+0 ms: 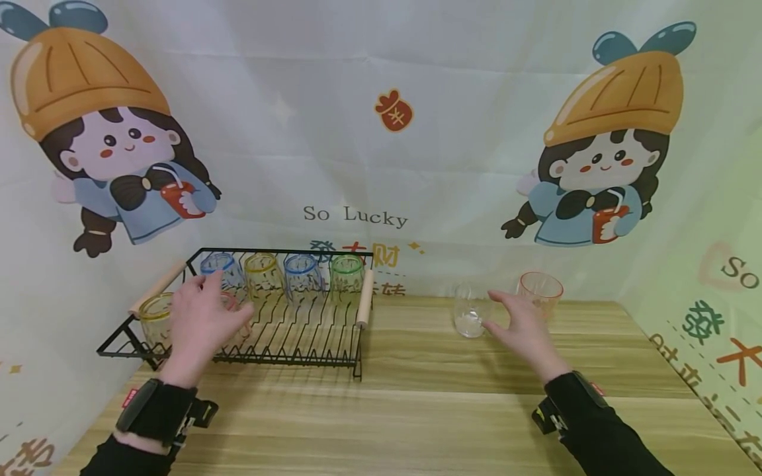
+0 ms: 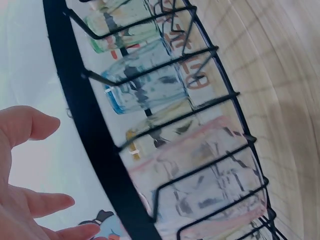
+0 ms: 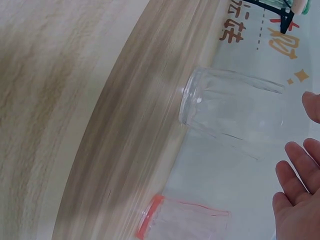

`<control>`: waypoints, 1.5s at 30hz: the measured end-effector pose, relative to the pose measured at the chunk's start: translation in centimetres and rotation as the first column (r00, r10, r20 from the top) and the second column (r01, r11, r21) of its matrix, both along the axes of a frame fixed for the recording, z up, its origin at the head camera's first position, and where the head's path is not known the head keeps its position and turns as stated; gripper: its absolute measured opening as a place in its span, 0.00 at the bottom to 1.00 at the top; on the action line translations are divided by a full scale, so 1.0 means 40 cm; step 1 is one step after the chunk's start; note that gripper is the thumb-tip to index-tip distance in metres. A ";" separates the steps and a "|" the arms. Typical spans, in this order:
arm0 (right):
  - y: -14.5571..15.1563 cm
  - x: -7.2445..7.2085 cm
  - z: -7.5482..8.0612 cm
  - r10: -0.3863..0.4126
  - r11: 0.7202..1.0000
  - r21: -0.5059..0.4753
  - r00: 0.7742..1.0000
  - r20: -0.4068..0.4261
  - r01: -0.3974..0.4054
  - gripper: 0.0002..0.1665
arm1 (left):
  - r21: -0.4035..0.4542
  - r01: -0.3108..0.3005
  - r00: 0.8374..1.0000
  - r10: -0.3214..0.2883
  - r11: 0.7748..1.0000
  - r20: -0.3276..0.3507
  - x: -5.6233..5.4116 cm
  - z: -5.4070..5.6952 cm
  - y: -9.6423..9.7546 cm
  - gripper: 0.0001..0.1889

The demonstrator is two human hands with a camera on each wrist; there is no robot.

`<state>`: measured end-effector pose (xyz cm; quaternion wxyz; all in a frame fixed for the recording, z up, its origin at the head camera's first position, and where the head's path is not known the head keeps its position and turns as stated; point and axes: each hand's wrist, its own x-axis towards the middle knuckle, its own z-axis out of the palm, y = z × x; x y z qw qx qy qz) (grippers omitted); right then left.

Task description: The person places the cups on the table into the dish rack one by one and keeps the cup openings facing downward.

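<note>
My left hand (image 1: pixel 202 324) is over the front row of a black wire rack (image 1: pixel 286 361), fingers and thumb spread. Beside and partly behind it stands a pink glass (image 2: pixel 205 185); a yellow-rimmed glass (image 1: pixel 156 324) sits to its left. In the left wrist view, the fingers look apart from the glasses. On the table, a clear glass (image 1: pixel 470 314) stands upright, just left of my right hand (image 1: pixel 526 330). That hand's thumb and fingers are spread near the glass, holding nothing; the right wrist view shows a gap between them and the glass (image 3: pixel 230 107).
In the rack's back row are two blue-rimmed glasses (image 1: pixel 302 274), a yellow-rimmed one (image 1: pixel 263 274) and a green-rimmed one (image 1: pixel 347 274). The rack has wooden handles (image 1: pixel 365 297). A red-rimmed glass (image 1: pixel 540 285) stands behind my right hand. A printed cloth (image 1: pixel 357 152) hangs behind the wooden table (image 1: pixel 417 423).
</note>
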<state>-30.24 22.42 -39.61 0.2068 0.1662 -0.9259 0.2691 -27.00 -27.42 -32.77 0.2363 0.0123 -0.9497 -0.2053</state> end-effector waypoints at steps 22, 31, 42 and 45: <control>-0.033 -0.026 -0.013 0.019 0.989 0.147 0.998 -0.052 -0.011 0.33 | -0.064 0.104 0.993 -0.107 0.992 -0.040 0.021 0.008 0.067 0.42; -0.039 -0.037 -0.031 0.032 0.981 0.194 0.994 -0.106 -0.011 0.31 | -0.095 0.140 0.990 -0.141 0.986 -0.009 0.026 0.005 0.095 0.45; -0.058 -0.043 -0.041 0.037 0.969 0.248 0.993 -0.113 -0.007 0.29 | -0.049 0.213 0.977 -0.212 0.976 0.032 0.039 -0.008 0.126 0.44; -0.062 -0.048 -0.049 0.046 0.965 0.261 0.988 -0.150 -0.005 0.27 | -0.040 0.215 0.976 -0.214 0.976 0.043 0.045 -0.016 0.136 0.45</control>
